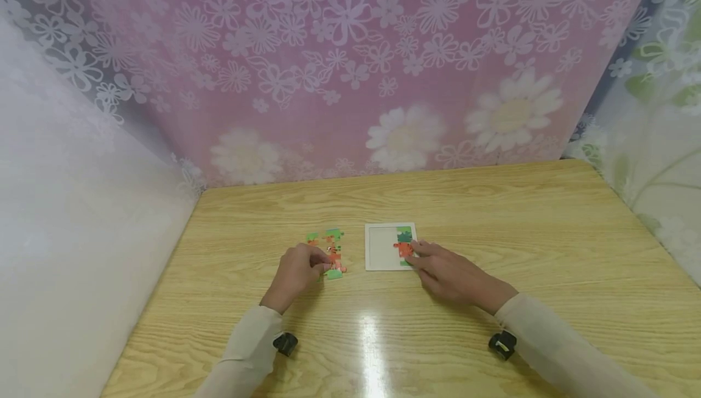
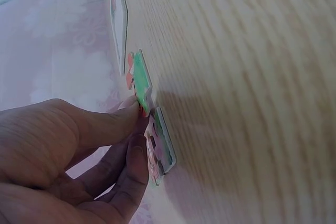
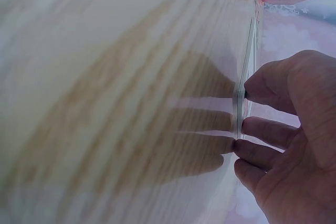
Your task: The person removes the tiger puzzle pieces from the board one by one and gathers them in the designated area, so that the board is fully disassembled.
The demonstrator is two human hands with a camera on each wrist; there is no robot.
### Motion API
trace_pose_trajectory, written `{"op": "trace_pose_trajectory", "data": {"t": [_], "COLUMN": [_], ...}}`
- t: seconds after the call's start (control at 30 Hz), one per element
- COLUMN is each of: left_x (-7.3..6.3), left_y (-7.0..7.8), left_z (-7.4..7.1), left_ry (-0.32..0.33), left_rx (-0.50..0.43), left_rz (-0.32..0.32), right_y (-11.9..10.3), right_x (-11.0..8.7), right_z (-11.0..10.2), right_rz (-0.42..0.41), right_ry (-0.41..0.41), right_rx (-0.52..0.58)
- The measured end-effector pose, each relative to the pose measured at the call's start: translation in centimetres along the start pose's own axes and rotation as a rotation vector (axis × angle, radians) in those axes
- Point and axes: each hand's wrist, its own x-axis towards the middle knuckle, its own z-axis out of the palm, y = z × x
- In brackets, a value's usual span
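Observation:
My left hand (image 1: pixel 296 270) pinches a green and red jigsaw puzzle piece (image 2: pixel 140 77) between thumb and fingers, its near edge tilted up in the left wrist view. More loose puzzle pieces (image 1: pixel 333 233) lie on the table around those fingertips. To the right is a square white puzzle tray (image 1: pixel 382 249), with green and red pieces (image 1: pixel 404 250) set in a column along its right side. At that side rests my right hand (image 1: pixel 451 273), fingers extended, fingertips touching the tray's edge and the red piece. In the right wrist view, its thumb and fingers meet the tray's rim.
Both hands work over a wood-grain table (image 1: pixel 465 203). A pink flowered cloth (image 1: pixel 339 112) hangs behind its far edge, with pale cloth at both sides. A small black wrist device (image 1: pixel 285 343) is by the left sleeve, another (image 1: pixel 502 344) by the right.

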Motion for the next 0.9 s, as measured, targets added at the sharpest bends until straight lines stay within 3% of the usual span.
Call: {"op": "trace_pose_trajectory", "data": {"t": [0.37,0.6,0.9], "left_x": [0.5,1.9,4.5], "left_y": [0.6,2.7,5.4], "left_z": [0.1,0.4,2.8], "left_ry": [0.005,-0.026,-0.082], "left_rx": [-0.008,-0.040,-0.032], "left_rz": [0.014,0.096,0.120], "right_y": [0.0,0.1,0.0], "right_x": [0.0,0.0,0.0], "right_z": [0.1,0.3,0.1], "right_rz": [0.005,0.001,0.013], "right_ry": [0.002,0.003,0.010], "right_rx": [-0.008,-0.016,-0.014]}}
